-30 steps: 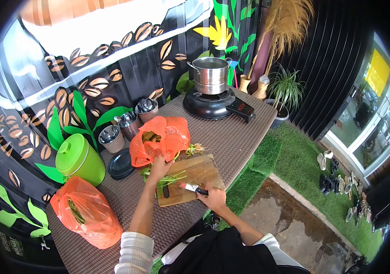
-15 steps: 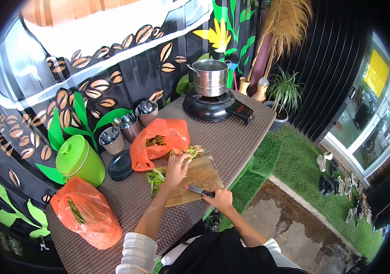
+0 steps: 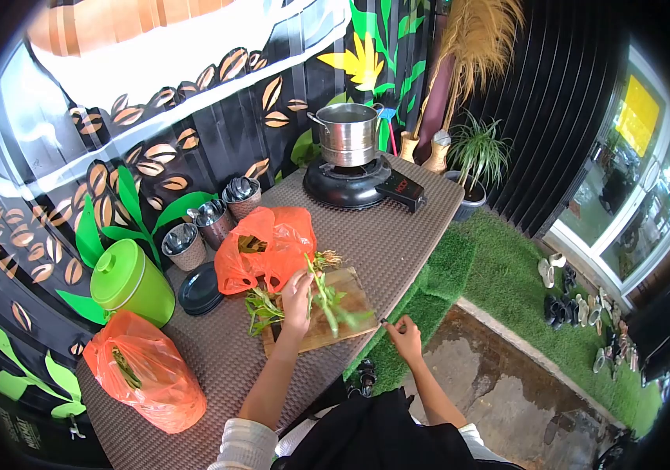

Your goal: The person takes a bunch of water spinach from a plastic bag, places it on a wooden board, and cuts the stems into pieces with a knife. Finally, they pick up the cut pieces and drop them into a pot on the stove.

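My left hand [image 3: 297, 304] is closed around a leafy green stem [image 3: 323, 294], lifted over the wooden cutting board [image 3: 339, 333]. The stem's lower leaves are smeared by motion. Off the board's right edge, my right hand [image 3: 405, 341] pinches the knife [image 3: 384, 321]; only a dark bit of its handle shows clearly, and the blade cannot be made out. More leafy greens [image 3: 260, 309] lie at the board's left edge. A bunch of roots [image 3: 329, 258] sits by the board's far edge, beside an open orange plastic bag [image 3: 292, 227].
A second orange bag [image 3: 151, 384] stands front left, near a green lidded bucket [image 3: 133, 282]. Dark plates [image 3: 203, 290] and several cups of cutlery [image 3: 213, 223] line the wall side. A metal pot [image 3: 348, 137] rests on a portable stove [image 3: 347, 184] at the far end.
My left hand has raised a stem off the board, its leaves now hanging to the right. My right hand has shifted right, away from the board, and the knife blade no longer shows clearly.
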Demonstrator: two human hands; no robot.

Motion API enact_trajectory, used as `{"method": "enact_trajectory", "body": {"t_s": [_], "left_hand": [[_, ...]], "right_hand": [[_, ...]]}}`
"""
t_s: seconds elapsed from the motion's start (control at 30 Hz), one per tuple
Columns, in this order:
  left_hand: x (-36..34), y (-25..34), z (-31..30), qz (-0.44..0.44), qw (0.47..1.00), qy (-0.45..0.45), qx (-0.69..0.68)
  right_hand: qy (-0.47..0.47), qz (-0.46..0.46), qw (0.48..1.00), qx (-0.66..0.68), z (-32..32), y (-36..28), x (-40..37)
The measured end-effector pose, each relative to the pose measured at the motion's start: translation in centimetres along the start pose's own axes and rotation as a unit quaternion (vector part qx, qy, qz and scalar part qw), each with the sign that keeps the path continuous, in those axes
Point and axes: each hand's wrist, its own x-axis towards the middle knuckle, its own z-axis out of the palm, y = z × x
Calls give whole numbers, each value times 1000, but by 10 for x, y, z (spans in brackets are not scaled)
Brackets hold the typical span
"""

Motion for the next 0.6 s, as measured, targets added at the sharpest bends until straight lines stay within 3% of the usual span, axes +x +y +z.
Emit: {"method": "enact_trajectory", "body": {"t_s": [0.07, 0.1, 0.17, 0.33, 0.43, 0.47, 0.6], "left_hand": [[2, -14, -17, -107, 994, 8, -15], [4, -22, -28, -107, 994, 9, -15], [7, -36, -47, -240, 970, 28, -22], [4, -52, -77, -226, 972, 59, -1], [10, -47, -82, -162, 981, 97, 36], [20, -54, -99, -134, 988, 71, 37], [34, -40, -113, -135, 984, 99, 54]], "right_hand": [[-18, 50, 998, 41, -12, -10, -2], [-38, 99, 991, 82, -16, -15, -3], [-41, 88, 991, 96, -16, -14, -5], [-89, 105, 974, 178, -9, -18, -11], [-98, 113, 973, 179, -3, -17, -15], [-111, 118, 970, 183, -2, -17, -16], [-124, 88, 976, 153, 3, -17, -19]]}}
